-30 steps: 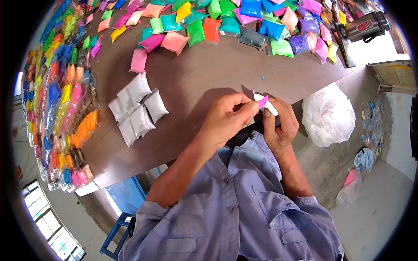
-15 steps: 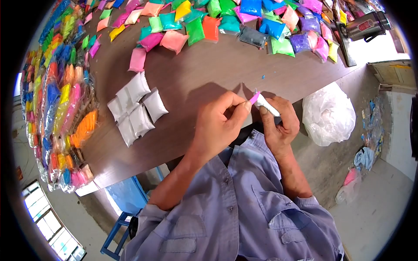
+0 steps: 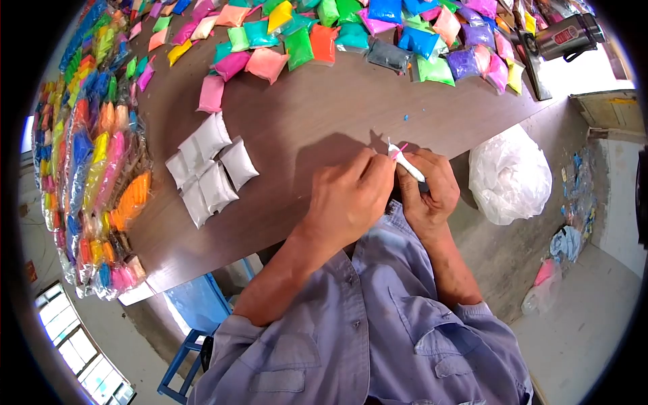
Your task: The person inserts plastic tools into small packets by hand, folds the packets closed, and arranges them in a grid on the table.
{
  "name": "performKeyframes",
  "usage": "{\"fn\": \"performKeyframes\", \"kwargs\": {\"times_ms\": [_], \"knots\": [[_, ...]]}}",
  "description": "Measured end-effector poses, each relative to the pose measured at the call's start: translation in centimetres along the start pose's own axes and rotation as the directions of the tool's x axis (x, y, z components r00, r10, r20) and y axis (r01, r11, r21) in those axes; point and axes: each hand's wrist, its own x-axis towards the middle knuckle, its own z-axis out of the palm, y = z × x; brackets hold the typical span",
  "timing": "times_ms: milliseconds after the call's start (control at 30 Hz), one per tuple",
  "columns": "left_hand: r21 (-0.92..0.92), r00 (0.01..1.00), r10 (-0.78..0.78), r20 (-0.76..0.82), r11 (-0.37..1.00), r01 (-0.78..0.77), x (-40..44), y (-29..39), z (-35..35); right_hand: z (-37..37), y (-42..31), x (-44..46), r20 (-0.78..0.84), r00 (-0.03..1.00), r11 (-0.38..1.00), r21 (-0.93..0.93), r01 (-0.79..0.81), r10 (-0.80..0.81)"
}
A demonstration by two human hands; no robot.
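My right hand [image 3: 430, 185] grips a small white piece [image 3: 408, 167] between thumb and fingers, near the table's front edge. My left hand [image 3: 351, 192] pinches a thin pink piece [image 3: 401, 149], which lies against the upper end of the white one. The fingertips of the left hand are partly hidden behind its back. On the table [image 3: 304, 121], left of my hands, several white packets [image 3: 206, 142] lie in a close group, with a pink packet [image 3: 211, 93] just above them.
Many coloured packets [image 3: 299, 47] spread across the far side. Bagged coloured pieces [image 3: 84, 162] line the left edge. A white plastic bag [image 3: 509, 175] is beyond the right edge. A metal flask [image 3: 567, 37] lies at the far right, and a blue stool [image 3: 182, 364] stands below left.
My left hand has turned, so its back now faces the camera more. The pink piece has changed angle and looks thinner. The white piece has shifted slightly in my right hand.
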Motion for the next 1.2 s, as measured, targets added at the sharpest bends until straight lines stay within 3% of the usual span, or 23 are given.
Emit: {"fn": "performKeyframes", "kwargs": {"times_ms": [133,233,400,500,567,667,900,1067,1200], "knots": [[-0.069,0.998,0.050,-0.024,0.996,-0.052,-0.3,0.3,0.4,-0.2,0.0,0.1,0.004,1.000,0.999,-0.027,0.029,-0.029],[0.028,0.999,0.038,0.025,0.999,-0.039,0.2,-0.2,0.1,-0.2,-0.1,0.2,0.010,0.999,0.999,-0.039,0.038,-0.038],[-0.025,0.997,0.067,0.030,0.998,-0.066,-0.3,-0.1,0.0,-0.1,0.1,0.2,0.016,0.999,0.998,-0.048,0.051,-0.051],[0.028,0.999,0.038,0.035,0.999,-0.039,-0.2,-0.3,0.1,-0.1,0.1,0.2,0.017,0.998,0.996,-0.052,0.068,-0.067],[-0.098,0.999,-0.032,-0.015,0.995,0.030,0.2,0.0,0.1,-0.1,0.1,0.3,0.017,0.998,0.996,-0.059,0.069,-0.068],[-0.164,0.999,-0.021,-0.032,0.986,0.015,-0.2,0.2,0.2,-0.1,0.1,0.2,0.022,0.996,0.994,-0.070,0.085,-0.084],[-0.139,0.995,-0.102,-0.006,0.985,0.100,0.1,0.0,0.0,0.0,0.1,0.3,0.016,0.995,0.992,-0.081,0.096,-0.095],[-0.338,0.981,-0.187,-0.049,0.928,0.160,-0.3,0.1,0.8,0.0,0.2,0.2,0.026,0.994,0.992,-0.075,0.105,-0.103],[-0.345,0.960,-0.279,-0.031,0.904,0.252,0.2,-0.4,0.5,0.1,0.2,0.2,0.021,0.994,0.991,-0.083,0.106,-0.105]]}}
